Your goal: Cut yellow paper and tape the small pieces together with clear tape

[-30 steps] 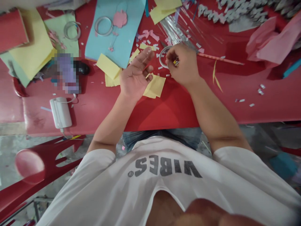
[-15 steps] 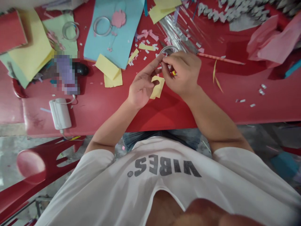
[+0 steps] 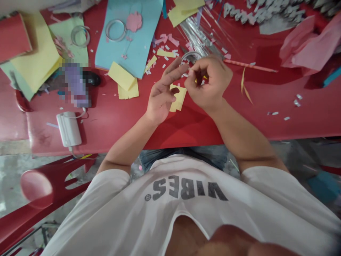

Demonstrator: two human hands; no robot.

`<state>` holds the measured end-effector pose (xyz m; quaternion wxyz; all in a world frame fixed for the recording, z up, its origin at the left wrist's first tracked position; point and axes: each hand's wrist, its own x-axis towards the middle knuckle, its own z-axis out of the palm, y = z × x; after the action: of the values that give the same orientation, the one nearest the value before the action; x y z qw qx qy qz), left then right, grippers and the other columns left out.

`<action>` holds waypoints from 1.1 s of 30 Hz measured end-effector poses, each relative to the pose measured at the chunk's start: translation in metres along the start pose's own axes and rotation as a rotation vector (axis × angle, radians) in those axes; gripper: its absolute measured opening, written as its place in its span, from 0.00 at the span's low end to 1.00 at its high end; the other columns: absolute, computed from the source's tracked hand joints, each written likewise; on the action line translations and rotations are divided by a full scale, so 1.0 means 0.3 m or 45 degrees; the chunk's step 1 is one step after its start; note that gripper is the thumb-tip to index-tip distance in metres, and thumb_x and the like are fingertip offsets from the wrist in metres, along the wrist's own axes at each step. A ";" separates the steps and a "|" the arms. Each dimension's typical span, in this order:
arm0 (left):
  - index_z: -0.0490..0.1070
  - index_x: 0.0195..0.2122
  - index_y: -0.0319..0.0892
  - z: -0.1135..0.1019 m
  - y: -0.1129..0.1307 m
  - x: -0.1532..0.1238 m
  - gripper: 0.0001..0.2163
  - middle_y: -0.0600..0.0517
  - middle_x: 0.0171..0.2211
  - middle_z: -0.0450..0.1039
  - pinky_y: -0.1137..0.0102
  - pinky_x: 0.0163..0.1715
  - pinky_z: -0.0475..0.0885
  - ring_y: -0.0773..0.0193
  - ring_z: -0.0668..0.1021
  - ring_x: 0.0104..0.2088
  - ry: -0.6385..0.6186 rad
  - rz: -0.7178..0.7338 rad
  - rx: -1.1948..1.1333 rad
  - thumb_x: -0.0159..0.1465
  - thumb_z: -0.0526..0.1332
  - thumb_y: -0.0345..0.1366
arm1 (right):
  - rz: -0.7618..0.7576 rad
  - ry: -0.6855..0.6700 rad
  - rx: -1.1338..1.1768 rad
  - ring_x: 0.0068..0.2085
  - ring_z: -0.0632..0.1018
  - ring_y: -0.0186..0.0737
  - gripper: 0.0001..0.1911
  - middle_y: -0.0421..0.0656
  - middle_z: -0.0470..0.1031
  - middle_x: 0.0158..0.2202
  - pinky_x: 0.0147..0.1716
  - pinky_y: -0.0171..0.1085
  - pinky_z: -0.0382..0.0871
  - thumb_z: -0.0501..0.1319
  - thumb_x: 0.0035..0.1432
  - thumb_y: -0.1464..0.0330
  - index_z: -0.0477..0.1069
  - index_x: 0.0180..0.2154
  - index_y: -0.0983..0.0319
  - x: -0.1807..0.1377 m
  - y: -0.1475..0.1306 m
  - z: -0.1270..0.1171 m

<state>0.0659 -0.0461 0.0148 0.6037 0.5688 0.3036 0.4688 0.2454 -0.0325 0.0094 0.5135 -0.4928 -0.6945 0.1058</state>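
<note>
- The person's right hand [image 3: 210, 83] is clenched into a tight pinch, its fingertips drawn together around a small yellow paper piece [image 3: 199, 79]. Only a sliver of the piece shows between the fingers, so its shape is hidden.
- The left hand [image 3: 162, 96] is open and grasps nothing. Its fingers are spread, with the index reaching toward the right hand at about two o'clock from the left palm.
- At about seven o'clock from the pinch, a notched yellow paper scrap [image 3: 179, 97] lies on the red tabletop [image 3: 253, 122] under the left hand's fingers. I cannot tell whether they touch it.
- A ring of clear adhesive tape [image 3: 190, 56] sits at eleven o'clock from the right hand, just beyond its knuckles.
- A thin salmon-pink stick [image 3: 250, 66] lies at about three o'clock from the right hand.
- To my eye, a piece this small is best held as it is now, with the fingertips close together. The open left hand is near enough to steady it.
- Farther out lie pink paper snippets [image 3: 166, 39], a sky-blue card sheet [image 3: 125, 42] at eleven o'clock, a white power bank [image 3: 68, 128] at eight o'clock and crumpled pink tissue paper [image 3: 309, 44] at two o'clock.
</note>
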 end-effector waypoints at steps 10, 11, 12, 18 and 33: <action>0.78 0.57 0.57 -0.067 -0.002 0.032 0.25 0.62 0.70 0.63 0.52 0.56 0.75 0.39 0.66 0.71 -0.007 -0.001 0.086 0.58 0.60 0.49 | 0.078 -0.102 0.138 0.33 0.79 0.43 0.15 0.41 0.75 0.31 0.38 0.45 0.81 0.64 0.70 0.54 0.71 0.35 0.55 0.038 -0.033 -0.034; 0.78 0.57 0.57 -0.070 -0.001 0.033 0.25 0.62 0.70 0.64 0.53 0.56 0.75 0.40 0.67 0.70 -0.004 -0.004 0.100 0.58 0.60 0.49 | 0.057 -0.108 0.120 0.33 0.79 0.43 0.14 0.41 0.75 0.31 0.38 0.45 0.81 0.64 0.70 0.54 0.72 0.35 0.55 0.040 -0.029 -0.035; 0.78 0.57 0.57 -0.072 0.000 0.033 0.26 0.62 0.70 0.64 0.54 0.55 0.76 0.40 0.68 0.69 -0.001 -0.007 0.113 0.58 0.61 0.50 | 0.034 -0.113 0.103 0.33 0.79 0.43 0.14 0.41 0.75 0.31 0.38 0.44 0.81 0.64 0.71 0.54 0.72 0.35 0.55 0.041 -0.024 -0.034; 0.76 0.58 0.57 -0.068 0.017 0.035 0.26 0.61 0.70 0.64 0.55 0.54 0.76 0.43 0.70 0.67 0.026 -0.070 0.087 0.57 0.60 0.51 | -0.055 -0.229 -0.005 0.39 0.81 0.48 0.12 0.43 0.78 0.36 0.44 0.48 0.80 0.59 0.74 0.54 0.75 0.42 0.52 0.049 0.003 -0.030; 0.66 0.64 0.52 -0.115 0.106 0.023 0.26 0.49 0.64 0.69 0.42 0.64 0.70 0.41 0.63 0.71 -0.054 -0.215 0.209 0.65 0.62 0.50 | -0.019 -0.188 -0.152 0.39 0.77 0.48 0.15 0.44 0.77 0.38 0.45 0.50 0.76 0.56 0.75 0.54 0.73 0.38 0.53 0.049 -0.021 -0.058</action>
<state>0.0304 -0.0287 0.0411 0.5988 0.5985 0.3750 0.3776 0.2562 -0.0303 0.0303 0.4314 -0.5081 -0.7392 0.0964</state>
